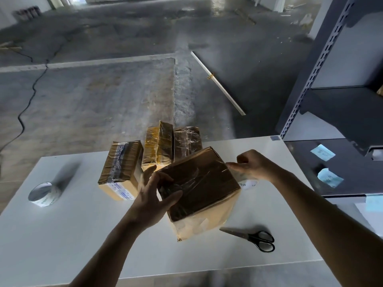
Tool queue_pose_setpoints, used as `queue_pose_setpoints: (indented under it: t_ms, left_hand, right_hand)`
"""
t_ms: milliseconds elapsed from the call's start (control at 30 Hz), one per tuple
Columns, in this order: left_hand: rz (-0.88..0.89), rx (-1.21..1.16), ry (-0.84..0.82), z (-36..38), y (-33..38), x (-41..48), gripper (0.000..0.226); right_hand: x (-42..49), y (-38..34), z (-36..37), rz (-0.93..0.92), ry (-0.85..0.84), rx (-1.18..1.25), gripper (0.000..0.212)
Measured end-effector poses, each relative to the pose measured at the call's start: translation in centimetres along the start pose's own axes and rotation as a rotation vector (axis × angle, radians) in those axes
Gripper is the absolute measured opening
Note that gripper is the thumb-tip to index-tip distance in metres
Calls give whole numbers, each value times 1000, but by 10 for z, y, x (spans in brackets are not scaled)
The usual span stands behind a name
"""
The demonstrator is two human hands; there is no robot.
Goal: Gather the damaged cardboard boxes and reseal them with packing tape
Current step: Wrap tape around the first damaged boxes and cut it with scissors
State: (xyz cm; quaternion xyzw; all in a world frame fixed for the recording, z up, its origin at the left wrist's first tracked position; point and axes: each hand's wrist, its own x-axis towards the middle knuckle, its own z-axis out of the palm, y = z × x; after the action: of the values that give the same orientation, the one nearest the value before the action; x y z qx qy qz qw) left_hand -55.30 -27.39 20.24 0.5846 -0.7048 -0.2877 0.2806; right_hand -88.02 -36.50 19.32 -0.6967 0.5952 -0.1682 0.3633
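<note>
Gripping tilted cardboard box (199, 183) mid-desk (83, 235) by its left edge with left hand (153, 195); clutching tape roll (247, 184) at its right corner with right hand (250, 164). Likely next pull: right-to-left across top.

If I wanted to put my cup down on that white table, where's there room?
Widest bare patch: front left of the table, between the tape roll and the left hand. Another lies at the far right corner, beyond the right hand. Crowded: the middle, with the held box, the boxes behind it, and the scissors front right.
</note>
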Motion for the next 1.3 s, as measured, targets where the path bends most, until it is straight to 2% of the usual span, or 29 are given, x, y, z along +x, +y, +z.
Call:
queue_pose_setpoints:
  t_ms: [67, 167, 300, 467, 600, 667, 733, 867, 967, 1067, 1200, 1300]
  left_hand:
    - [22, 177, 35, -2, 10, 9, 59]
    - [50, 393, -47, -1, 27, 26, 77]
    - [45, 477, -133, 10, 53, 50, 88]
    - [62, 500, -206, 27, 68, 73, 88]
    - [192, 477, -241, 44, 80, 80, 67]
    - [204, 514, -273, 55, 86, 81, 62]
    - [123, 583, -351, 61, 95, 82, 77]
    - [-18, 725, -633, 55, 119, 82, 126]
    - [-41, 831, -780, 52, 133, 76, 140]
    - [10, 829, -717, 62, 127, 73, 138]
    - [146, 751, -541, 61, 115, 73, 113]
    - [201, 697, -443, 54, 110, 73, 100]
  right_hand:
    - [1, 1, 2, 6, 6, 20, 57]
    - [2, 3, 4, 7, 1, 24, 59]
    - [3, 2, 7, -13, 2, 35, 54]
    - [4, 4, 9, -42, -15, 57, 53]
    - [6, 9, 15, -47, -19, 114, 50]
    - [6, 13, 15, -58, -20, 133, 48]
    - [7, 15, 17, -58, -10, 151, 48]
    - [2, 15, 19, -13, 22, 256, 59]
    - [-4, 23, 22, 19, 31, 358, 60]
    - [-8, 23, 22, 71, 42, 385, 64]
    - [-10, 32, 24, 140, 77, 544, 69]
    - [-18, 40, 22, 141, 62, 623, 98]
